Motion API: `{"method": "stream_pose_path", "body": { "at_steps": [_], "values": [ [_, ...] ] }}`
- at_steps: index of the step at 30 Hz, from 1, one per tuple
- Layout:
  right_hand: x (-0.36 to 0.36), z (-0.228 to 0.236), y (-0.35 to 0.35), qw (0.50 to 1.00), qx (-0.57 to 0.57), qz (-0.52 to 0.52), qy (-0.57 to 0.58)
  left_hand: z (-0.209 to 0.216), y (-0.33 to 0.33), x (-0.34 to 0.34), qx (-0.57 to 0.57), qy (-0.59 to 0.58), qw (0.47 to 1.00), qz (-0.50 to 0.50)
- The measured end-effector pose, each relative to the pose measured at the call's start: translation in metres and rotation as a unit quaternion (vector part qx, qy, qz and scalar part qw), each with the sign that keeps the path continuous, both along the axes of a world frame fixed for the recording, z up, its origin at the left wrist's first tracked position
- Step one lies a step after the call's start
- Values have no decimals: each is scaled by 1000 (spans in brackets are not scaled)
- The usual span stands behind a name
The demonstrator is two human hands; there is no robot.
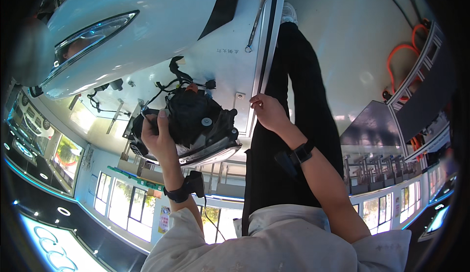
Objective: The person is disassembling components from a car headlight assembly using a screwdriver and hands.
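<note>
A black headlamp unit (196,117) sits in front of me, its housing and back uppermost and a shiny clear lens edge along its near side. My left hand (159,132) grips the left part of its housing, thumb on top and fingers curled. Black wiring with connectors (178,73) runs from its far side onto a white panel (230,71). To the right of the unit, apart from it, my right hand (269,110) hovers by the panel's edge with fingers pinched together. Whether anything small is between those fingertips cannot be made out.
A combination wrench (255,22) lies along the panel's right edge. Beyond, at the far left, is a pale car body panel with a glazed lamp opening (95,34). Orange hose (391,66) and a dark cabinet (372,127) stand on the right. Small brackets (115,117) stick out at the left.
</note>
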State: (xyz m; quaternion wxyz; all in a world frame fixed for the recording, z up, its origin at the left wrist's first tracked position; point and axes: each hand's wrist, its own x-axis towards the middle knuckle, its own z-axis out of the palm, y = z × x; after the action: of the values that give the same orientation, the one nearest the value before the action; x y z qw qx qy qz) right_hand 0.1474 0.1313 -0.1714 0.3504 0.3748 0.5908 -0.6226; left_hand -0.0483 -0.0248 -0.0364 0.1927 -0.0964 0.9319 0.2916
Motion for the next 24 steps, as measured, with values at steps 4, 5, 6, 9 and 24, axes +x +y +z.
{"method": "stream_pose_path", "body": {
  "at_steps": [4, 5, 6, 9, 24],
  "values": [
    [-56, 6, 42, 880, 384, -90, 264, -5, 4, 2, -11, -15, 1000, -10],
    [-71, 0, 60, 848, 429, -77, 302, -5, 6, -1, -47, -14, 998, -41],
    [-85, -5, 68, 813, 463, -71, 345, -1, 5, -4, -23, -30, 999, -17],
    [-106, -14, 77, 857, 451, -52, 244, 0, 4, -6, -61, -24, 997, -32],
    [-27, 96, 88, 974, -44, -178, 130, 99, 54, 106, 123, -77, 971, -187]
  ]
}}
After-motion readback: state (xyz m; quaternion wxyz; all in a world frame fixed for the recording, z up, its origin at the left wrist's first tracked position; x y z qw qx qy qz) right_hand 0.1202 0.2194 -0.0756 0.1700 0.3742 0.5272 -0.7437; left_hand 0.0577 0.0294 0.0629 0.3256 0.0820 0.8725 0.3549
